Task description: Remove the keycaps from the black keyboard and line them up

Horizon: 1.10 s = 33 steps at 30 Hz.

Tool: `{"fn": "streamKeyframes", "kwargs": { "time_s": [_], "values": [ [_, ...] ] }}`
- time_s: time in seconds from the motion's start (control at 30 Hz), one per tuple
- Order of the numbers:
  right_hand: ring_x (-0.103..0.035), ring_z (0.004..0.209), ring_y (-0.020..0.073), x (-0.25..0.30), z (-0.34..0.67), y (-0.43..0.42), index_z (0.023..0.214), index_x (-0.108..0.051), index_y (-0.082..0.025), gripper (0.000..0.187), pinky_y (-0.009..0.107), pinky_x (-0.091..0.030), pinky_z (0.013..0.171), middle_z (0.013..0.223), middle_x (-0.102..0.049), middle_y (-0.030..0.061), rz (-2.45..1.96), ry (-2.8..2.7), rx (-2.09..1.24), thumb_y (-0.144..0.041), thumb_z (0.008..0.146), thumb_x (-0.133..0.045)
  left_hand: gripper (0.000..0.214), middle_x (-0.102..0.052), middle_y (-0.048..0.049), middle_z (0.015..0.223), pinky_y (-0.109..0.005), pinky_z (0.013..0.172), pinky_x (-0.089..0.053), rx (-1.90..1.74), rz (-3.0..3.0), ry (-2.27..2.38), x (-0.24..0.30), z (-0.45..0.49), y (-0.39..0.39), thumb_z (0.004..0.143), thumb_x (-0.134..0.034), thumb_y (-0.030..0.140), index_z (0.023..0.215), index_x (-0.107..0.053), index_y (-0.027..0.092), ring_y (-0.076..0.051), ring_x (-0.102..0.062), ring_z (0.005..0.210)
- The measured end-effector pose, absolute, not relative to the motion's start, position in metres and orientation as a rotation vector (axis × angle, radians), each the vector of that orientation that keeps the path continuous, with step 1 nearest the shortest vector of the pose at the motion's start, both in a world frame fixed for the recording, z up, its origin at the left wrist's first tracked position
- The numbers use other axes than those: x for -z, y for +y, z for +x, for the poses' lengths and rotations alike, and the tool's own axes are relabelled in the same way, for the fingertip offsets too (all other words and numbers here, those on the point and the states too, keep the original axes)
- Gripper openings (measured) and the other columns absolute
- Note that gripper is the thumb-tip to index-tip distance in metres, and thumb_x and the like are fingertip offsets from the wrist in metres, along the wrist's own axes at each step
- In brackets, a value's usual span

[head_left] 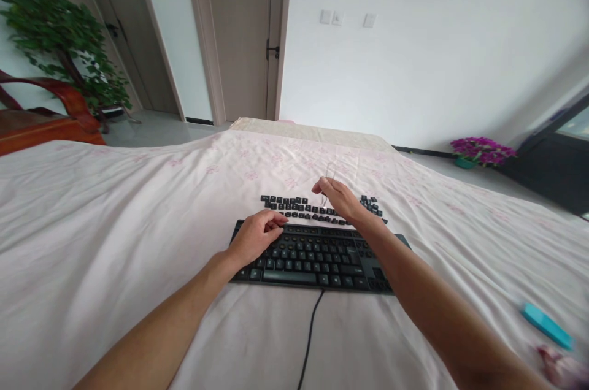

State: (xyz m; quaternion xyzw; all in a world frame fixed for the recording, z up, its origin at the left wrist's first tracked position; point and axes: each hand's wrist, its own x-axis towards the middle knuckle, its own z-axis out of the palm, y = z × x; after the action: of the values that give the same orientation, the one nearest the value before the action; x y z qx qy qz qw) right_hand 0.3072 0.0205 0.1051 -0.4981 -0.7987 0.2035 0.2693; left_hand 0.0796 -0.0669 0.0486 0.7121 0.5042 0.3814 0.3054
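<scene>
A black keyboard [299,266] lies on the cloth-covered bed, and part of its upper rows shows bare sockets without caps. Loose black keycaps [301,208] lie in rows just beyond its far edge. My left hand [257,235] rests over the keyboard's upper left corner, thumb and fingers slightly apart, with nothing visible between them. Above the loose keycaps, my right hand [339,197] pinches a thin wire keycap puller [331,168], whose loop sticks up past the fingers. The wire's lower end is near the keycaps; whether it grips one I cannot tell.
A black cable [311,328] runs from the keyboard toward me. On the right lie a turquoise object [546,324] and a blurred pink item [562,367]. Beyond the bed [138,206] are a wooden chair [59,102], a leafy plant [59,34] and purple flowers [482,149].
</scene>
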Motion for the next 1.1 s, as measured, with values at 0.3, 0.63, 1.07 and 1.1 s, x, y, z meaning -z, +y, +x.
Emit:
{"fn": "streamKeyframes", "kwargs": {
  "time_s": [0.3,0.63,1.07,1.1],
  "values": [
    [-0.047,0.051,0.0097,-0.103,0.303,-0.046,0.091,-0.057,-0.017,0.034,0.02,-0.039,0.048,0.06,-0.051,-0.0025,-1.188,-2.009,-1.081,-0.048,0.09,-0.043,0.024,-0.066,-0.0013,0.093,-0.027,0.074,-0.049,-0.877,2.02,1.34,-0.056,0.084,-0.07,0.075,-0.058,0.016,0.095,-0.068,0.022,-0.015,-0.062,0.079],
    [-0.052,0.064,0.0106,-0.08,0.295,-0.054,0.083,-0.059,-0.016,0.027,0.022,-0.044,0.058,0.076,-0.054,0.0012,-0.972,-2.189,-0.982,-0.036,0.093,-0.043,0.024,-0.068,-0.001,0.093,-0.03,0.081,-0.046,-0.769,2.17,1.277,-0.059,0.094,-0.076,0.077,-0.058,0.017,0.096,-0.07,0.026,-0.02,-0.061,0.09],
    [-0.053,0.077,0.0153,-0.062,0.288,-0.054,0.079,-0.054,-0.019,0.034,0.03,-0.044,0.075,0.08,-0.054,0.0035,-0.651,-2.312,-0.749,-0.04,0.097,-0.035,0.012,-0.066,-0.0004,0.079,-0.028,0.075,-0.041,-0.752,2.255,1.299,-0.052,0.102,-0.076,0.08,-0.062,0.032,0.076,-0.07,0.024,-0.019,-0.058,0.081],
    [-0.052,0.076,0.0153,-0.06,0.287,-0.054,0.079,-0.053,-0.019,0.034,0.03,-0.044,0.075,0.079,-0.054,0.0033,-0.648,-2.311,-0.74,-0.041,0.097,-0.034,0.014,-0.066,-0.0007,0.078,-0.028,0.074,-0.041,-0.753,2.257,1.307,-0.053,0.103,-0.076,0.08,-0.062,0.033,0.075,-0.07,0.023,-0.019,-0.058,0.081]
  ]
}}
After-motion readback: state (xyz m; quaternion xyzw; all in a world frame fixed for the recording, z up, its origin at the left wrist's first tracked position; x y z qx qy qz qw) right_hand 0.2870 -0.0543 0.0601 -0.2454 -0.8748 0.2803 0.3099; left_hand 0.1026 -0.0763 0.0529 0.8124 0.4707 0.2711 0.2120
